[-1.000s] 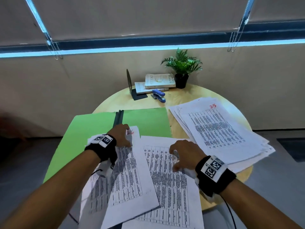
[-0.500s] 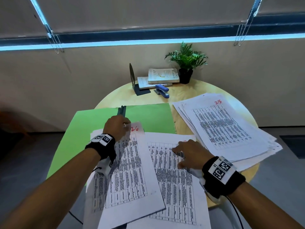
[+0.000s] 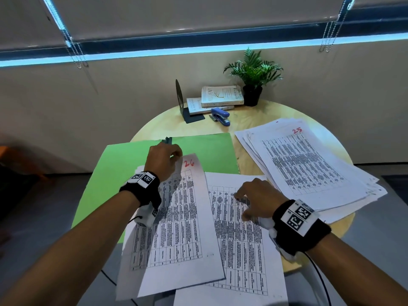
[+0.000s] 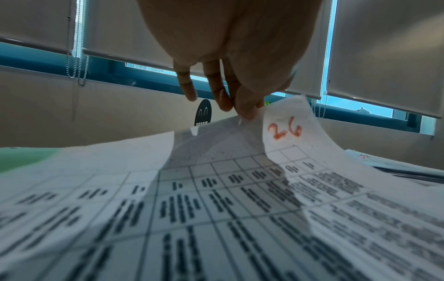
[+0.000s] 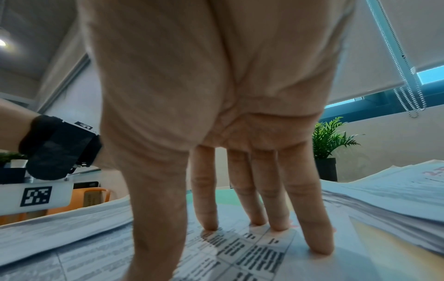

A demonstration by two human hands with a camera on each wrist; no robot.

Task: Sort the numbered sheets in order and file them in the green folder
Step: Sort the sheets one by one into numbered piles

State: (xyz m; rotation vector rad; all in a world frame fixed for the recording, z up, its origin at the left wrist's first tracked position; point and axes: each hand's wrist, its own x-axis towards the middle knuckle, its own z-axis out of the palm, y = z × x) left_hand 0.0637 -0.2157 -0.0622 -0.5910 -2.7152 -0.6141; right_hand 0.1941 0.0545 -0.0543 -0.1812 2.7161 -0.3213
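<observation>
My left hand (image 3: 164,159) pinches the top edge of the sheet marked 26 (image 3: 181,217), which curls up off a few sheets lying over the open green folder (image 3: 123,160). In the left wrist view the fingertips (image 4: 247,112) nip that sheet (image 4: 283,131) just left of the red number. My right hand (image 3: 254,199) presses straight fingers (image 5: 317,245) on another printed sheet (image 3: 240,239) to the right; its number is hidden. A thick pile topped by the sheet marked 25 (image 3: 309,164) lies at the right.
A round wooden table (image 3: 220,129) carries everything. At its back stand a black bookend (image 3: 180,100), two books (image 3: 220,96), a blue stapler (image 3: 220,115) and a potted plant (image 3: 254,74). The folder's dark clip (image 3: 167,140) shows beyond my left hand. Sheets overhang the near edge.
My left hand has moved up toward the top of sheet 26 and lifted its edge, uncovering the number. The right hand stays pressed on its sheet.
</observation>
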